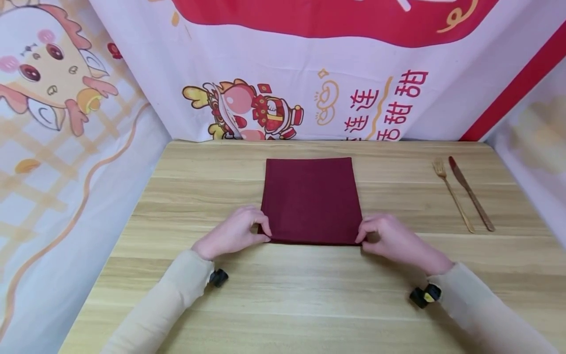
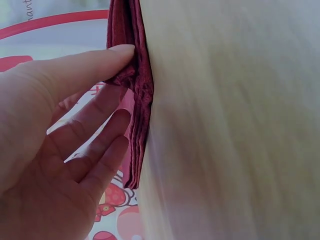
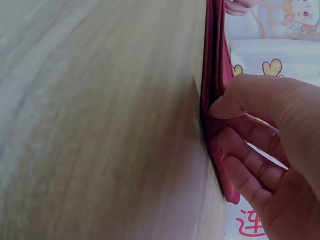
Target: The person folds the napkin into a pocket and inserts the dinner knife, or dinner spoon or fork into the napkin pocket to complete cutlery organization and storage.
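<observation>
A dark red cloth napkin, folded into a near-square, lies on the wooden table. At its near left corner my left hand pinches the layers between thumb and fingers. My right hand does the same at the near right corner. Several stacked layers show along the napkin's edge in the left wrist view, where the thumb presses on the front edge. In the right wrist view the right thumb sits against the layered edge, with the other fingers along the side.
A gold fork and a gold knife lie side by side on the table's right. Behind the wooden table hangs a white and red printed cloth. Another printed cloth hangs along the left side.
</observation>
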A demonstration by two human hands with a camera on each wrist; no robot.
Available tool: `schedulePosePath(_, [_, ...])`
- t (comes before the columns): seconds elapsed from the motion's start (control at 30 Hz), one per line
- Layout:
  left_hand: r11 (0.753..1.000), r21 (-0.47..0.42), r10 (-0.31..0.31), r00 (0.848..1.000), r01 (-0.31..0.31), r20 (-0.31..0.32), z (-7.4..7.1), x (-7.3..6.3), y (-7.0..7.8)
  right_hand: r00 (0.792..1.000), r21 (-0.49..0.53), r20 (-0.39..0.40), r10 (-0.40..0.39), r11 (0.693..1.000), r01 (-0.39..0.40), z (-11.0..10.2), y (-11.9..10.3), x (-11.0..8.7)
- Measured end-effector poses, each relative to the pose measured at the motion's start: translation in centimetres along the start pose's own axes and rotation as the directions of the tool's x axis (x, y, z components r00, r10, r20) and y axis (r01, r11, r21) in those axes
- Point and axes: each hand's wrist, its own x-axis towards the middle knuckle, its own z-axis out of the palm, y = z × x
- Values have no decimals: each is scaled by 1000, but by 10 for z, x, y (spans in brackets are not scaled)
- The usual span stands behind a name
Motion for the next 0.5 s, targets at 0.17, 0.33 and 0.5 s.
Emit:
schedulePosePath(0.17, [1000,19,4,1000,-4,1,-1,2,0,1000,8,21,3,1000,-4,-2,1,0])
schedulePosePath(0.33, [1000,1,-17,1000,17,18,0,3,-2,999,23,52,12,1000,-13,-2,2,0])
schedulePosePath(0.5, [998,-48,-36,998,38,45,2,4,-2,996,57,74,41,997,-46,-2,5,-5])
